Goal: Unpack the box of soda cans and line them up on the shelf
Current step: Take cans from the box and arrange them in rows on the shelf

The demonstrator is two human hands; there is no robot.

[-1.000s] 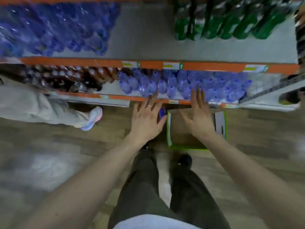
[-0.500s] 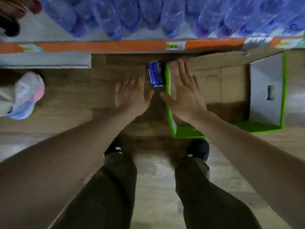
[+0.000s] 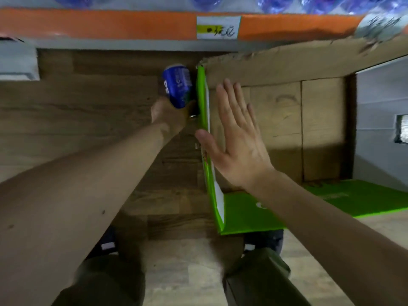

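A blue soda can (image 3: 177, 85) stands on the wooden floor just left of an open cardboard box (image 3: 276, 111) with green outer walls. My left hand (image 3: 171, 113) grips the can from its near side, fingers wrapped round its lower part. Above the box's left wall, my right hand (image 3: 237, 135) is held flat with straight fingers, its thumb by the green wall (image 3: 204, 120). The inside of the box shows bare brown cardboard; no cans are visible in it. The shelf edge (image 3: 110, 24) with its orange strip runs across the top.
A white price label (image 3: 218, 27) sits on the orange strip. Blue bottles (image 3: 309, 3) stand on the shelf above. A grey shelf foot (image 3: 17, 60) is at the far left. My legs and shoes (image 3: 108, 244) are below, on the wooden floor.
The view has dropped closer to the floor. My left hand reached forward and took hold of the blue can. My right hand stayed flat over the box's left side.
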